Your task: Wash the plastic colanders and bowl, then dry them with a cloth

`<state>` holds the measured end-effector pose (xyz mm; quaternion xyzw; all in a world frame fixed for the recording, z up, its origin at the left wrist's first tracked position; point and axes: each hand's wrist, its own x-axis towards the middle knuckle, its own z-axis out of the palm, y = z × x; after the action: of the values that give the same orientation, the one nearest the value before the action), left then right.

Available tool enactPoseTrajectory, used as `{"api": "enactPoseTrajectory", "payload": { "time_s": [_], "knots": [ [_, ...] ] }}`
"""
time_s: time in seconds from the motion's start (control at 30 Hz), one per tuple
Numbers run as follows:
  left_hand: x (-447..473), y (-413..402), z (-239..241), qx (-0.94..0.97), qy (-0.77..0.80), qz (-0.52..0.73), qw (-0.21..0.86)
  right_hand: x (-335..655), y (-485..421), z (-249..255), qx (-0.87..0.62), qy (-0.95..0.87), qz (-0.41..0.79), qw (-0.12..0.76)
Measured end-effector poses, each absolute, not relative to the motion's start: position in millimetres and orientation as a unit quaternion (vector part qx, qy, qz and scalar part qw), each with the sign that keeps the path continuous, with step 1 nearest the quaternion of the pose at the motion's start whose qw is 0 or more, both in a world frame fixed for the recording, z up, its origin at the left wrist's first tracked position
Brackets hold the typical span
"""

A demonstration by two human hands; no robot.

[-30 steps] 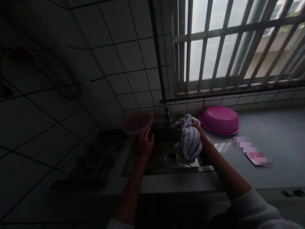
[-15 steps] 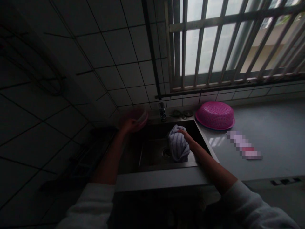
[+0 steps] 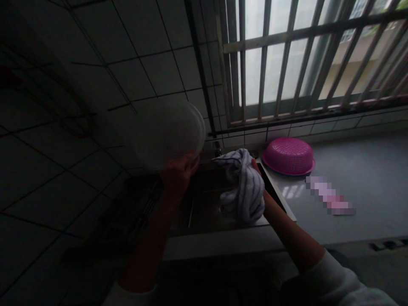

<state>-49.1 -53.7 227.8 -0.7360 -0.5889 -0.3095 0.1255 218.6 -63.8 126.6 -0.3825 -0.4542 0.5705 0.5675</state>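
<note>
At the left of the sink, my left hand [image 3: 177, 173] is closed on the near edge of a translucent round bowl [image 3: 185, 131]. The bowl is tilted up in front of the wall tiles and blurred by motion. A small part of a pink basin [image 3: 195, 165] shows behind this hand. My right hand [image 3: 256, 168] grips a bunched white towel [image 3: 250, 191] with dark stripes, held over the sink [image 3: 207, 208]. Most of the right hand's fingers are hidden behind the towel, whose folds hang loosely.
The faucet [image 3: 217, 148] stands at the sink's back edge, partly behind the towel. A pink mesh basket [image 3: 288, 155] lies upside down on the pale counter [image 3: 366, 170], near a blurred-out pink item [image 3: 331, 196]. A dark rack-like object [image 3: 137, 204] is left of the sink. Window bars rise behind.
My left hand has raised the translucent bowl from the pink basin, and its round face now shows. The towel has come up and closer in my right hand, with its folds hanging looser.
</note>
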Motion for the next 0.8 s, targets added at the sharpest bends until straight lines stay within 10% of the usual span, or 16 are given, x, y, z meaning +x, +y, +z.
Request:
{"api": "enactPoseTrajectory", "payload": {
  "time_s": [0.33,0.6,0.8],
  "knots": [
    [10,-125,163,-0.852,-0.409,-0.297,-0.132,195,-97,126,-0.444,-0.326,0.537,0.639],
    [-41,-125,202,-0.717,-0.415,-0.559,-0.051,266,-80,115,-0.435,-0.463,0.558,0.534],
    [-67,-122,179,-0.578,-0.405,-0.529,-0.472,281,-93,105,-0.425,-0.518,0.578,0.464]
  ]
}}
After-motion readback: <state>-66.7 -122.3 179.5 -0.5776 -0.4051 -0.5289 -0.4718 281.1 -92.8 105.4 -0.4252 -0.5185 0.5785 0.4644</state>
